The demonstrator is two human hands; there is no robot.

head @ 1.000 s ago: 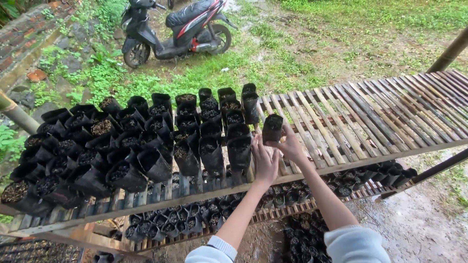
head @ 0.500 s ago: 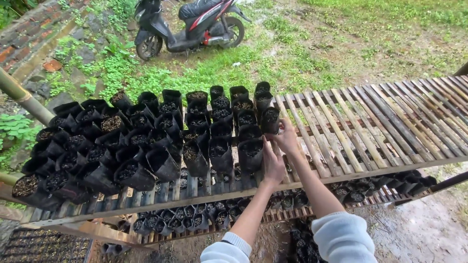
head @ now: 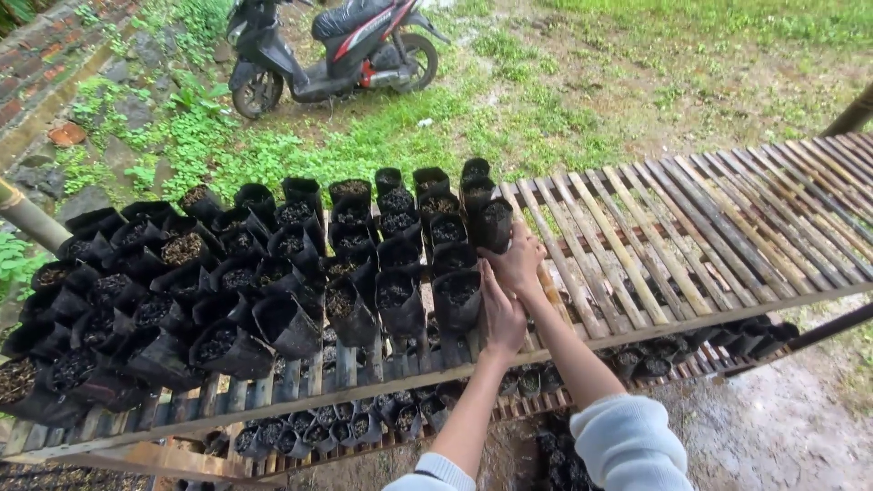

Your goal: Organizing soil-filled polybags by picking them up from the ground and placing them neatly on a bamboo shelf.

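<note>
The right hand (head: 520, 264) was wrapped around the lower wall of a black seedling bag (head: 496, 223) at the right-hand edge of the cluster of filled bags (head: 273, 282), fingers curled and pressed against the plastic. The left hand (head: 502, 314) lay flat and spread, palm against the side of the nearest front-row bag (head: 456, 298), bracing it rather than pinching anything. Whether the right thumb truly closed around the bag was hard to tell, since the hand hid its own grip.

To seat a bag like this well, I judged the base ought to sit square across the slats so it would not tip into a gap, pushed snug against its neighbours at nine o'clock, with the soft wall squeezed only lightly so the soil stayed in. The flat left palm seemed a sensible stop to keep the front row from sliding.

The held bag stood upright at about eleven o'clock from the right hand, touching it, and at twelve o'clock from the left hand, just beyond the fingertips. It rested on the slatted bamboo desk (head: 691, 227), whose bare slats ran off towards three o'clock. More small bags sat on a lower rack (head: 364, 423) under the front edge. A parked scooter (head: 336, 45) stood on the grass at twelve o'clock, well apart.
</note>
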